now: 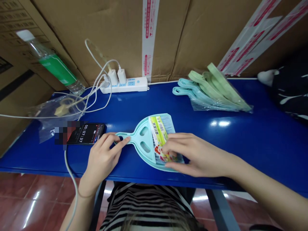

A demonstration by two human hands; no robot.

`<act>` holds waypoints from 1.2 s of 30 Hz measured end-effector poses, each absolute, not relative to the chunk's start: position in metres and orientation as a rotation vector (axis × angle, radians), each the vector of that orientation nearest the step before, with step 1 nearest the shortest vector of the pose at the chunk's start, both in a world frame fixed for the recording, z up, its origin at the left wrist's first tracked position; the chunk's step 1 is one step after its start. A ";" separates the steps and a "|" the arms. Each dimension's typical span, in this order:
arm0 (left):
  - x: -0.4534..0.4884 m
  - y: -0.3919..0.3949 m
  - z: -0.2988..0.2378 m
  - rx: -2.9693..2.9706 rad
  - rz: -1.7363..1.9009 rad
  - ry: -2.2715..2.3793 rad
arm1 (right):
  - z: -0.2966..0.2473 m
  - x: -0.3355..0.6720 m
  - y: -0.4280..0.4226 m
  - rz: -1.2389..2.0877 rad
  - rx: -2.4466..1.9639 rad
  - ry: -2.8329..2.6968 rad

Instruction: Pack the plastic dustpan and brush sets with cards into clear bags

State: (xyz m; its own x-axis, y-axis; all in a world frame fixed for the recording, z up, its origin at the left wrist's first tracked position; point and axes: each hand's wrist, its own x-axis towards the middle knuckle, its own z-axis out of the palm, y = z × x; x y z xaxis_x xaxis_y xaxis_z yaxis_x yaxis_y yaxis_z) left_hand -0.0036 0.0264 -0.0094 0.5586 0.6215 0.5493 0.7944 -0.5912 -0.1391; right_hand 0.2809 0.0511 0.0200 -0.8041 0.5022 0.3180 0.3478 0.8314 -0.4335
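Right hand (192,154) fingers slightly apart, spread over printed paper label (157,136) on mint dustpan (138,136), thumb low near pan's lower rim. Left hand (102,157) fingers together, curled over dustpan handle (120,134), wrist bent, left forearm (77,208) rising past near edge of blue table (228,144). Right arm (264,189) reaches in from lower right. Dustpan flat mid-table, near front edge. Phone (86,134) just beside left hand; bagged dustpans (211,93) toward back edge, beside white power strip (125,85).
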 end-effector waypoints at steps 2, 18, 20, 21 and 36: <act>-0.004 0.026 -0.009 -2.426 -0.645 -1.147 | 0.023 0.287 0.058 0.554 -0.675 -2.522; -0.002 0.026 -0.008 -2.430 -0.655 -1.136 | -0.002 0.294 0.070 0.104 -0.958 -2.755; -0.002 0.026 -0.008 -2.425 -0.652 -1.145 | 0.001 0.296 0.069 0.139 -0.973 -2.751; -0.002 0.026 -0.008 -2.422 -0.651 -1.150 | 0.002 0.296 0.068 0.163 -0.977 -2.751; -0.003 0.027 -0.010 -2.431 -0.657 -1.125 | 0.001 0.294 0.069 0.151 -1.028 -2.758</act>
State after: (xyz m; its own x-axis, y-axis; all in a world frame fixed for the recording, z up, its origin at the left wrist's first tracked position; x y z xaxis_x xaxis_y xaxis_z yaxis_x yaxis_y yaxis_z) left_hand -0.0028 0.0268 -0.0096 0.5701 0.6039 0.5571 0.7820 -0.6067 -0.1425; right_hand 0.2936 0.0685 0.0006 -0.7404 0.6563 0.1453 0.6365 0.7540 -0.1624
